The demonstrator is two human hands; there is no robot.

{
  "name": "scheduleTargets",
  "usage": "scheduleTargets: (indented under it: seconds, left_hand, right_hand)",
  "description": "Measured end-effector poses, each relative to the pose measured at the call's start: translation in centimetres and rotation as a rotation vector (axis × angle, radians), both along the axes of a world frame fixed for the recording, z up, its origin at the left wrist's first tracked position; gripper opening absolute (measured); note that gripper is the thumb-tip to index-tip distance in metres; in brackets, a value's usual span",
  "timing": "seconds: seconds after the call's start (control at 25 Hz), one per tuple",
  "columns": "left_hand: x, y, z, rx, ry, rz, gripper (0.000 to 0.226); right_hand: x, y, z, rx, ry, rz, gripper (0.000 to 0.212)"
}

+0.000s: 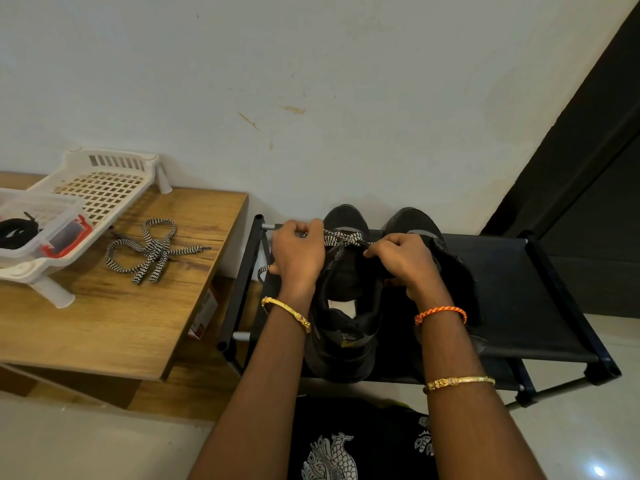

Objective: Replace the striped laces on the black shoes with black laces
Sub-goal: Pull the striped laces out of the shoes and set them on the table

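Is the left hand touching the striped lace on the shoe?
Touching: the head view shows the left hand pinching the striped lace above the shoe.

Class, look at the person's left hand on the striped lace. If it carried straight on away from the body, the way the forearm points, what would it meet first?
Probably the shoe rack's back rail by the left hand, then the wall just behind. The hand grips the striped lace of the near shoe; depth is unclear.

Left hand (298,252) pinches the striped lace (341,237) on the shoe (346,306); right hand (405,261) grips its tongue at 3 o'clock.
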State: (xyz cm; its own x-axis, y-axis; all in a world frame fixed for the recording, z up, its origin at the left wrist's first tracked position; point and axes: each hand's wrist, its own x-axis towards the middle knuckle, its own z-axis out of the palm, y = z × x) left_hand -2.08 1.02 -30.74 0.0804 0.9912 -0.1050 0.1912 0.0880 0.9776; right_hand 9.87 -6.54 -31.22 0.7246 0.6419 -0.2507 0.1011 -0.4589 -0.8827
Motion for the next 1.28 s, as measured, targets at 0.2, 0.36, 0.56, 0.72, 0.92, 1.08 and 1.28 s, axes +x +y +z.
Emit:
scheduleTargets:
  seconds: [0.2,0.36,0.56,0.72,0.92,1.08,1.28]
  left_hand:
    - [0.2,-0.1,0.3,-0.151,-0.235,-0.076,0.010]
    - [1.1,-0.9,-0.9,0.343,0.518,-0.380,0.008]
    - [1.9,-0.9,-1.7,0.328,0.577,-0.353,0.016]
    - [1.6,-0.7,-1.5,0.237,0.263,-0.235,0.011]
    - [-0.1,0.5,-0.3,0.013,-0.212,0.097,0.023]
    - [-1.9,0.9,0.0,-0.004,-0.098,0.238,0.010]
    - [-2.2,-0.3,0.3,0.093,0.393,0.147,0.076]
  right_hand:
    - [-0.1,0.0,-0.1,0.000,-0.016,0.012,0.004]
    - [-0.1,-0.1,-0.2,0.012,-0.050,0.018,0.004]
    - [-0.1,-0.2,-0.3,0.013,-0.032,0.034,0.001]
    - [-0.5,0.0,-0.6,-0.013,-0.126,0.013,0.005]
    - [-0.3,-0.2,-0.7,-0.048,-0.190,-0.043,0.009]
    - [-0.6,-0.2,-0.5,-0.058,-0.211,-0.007,0.007]
    - [-1.5,-0.1,0.1,-0.055,-0.300,0.085,0.028]
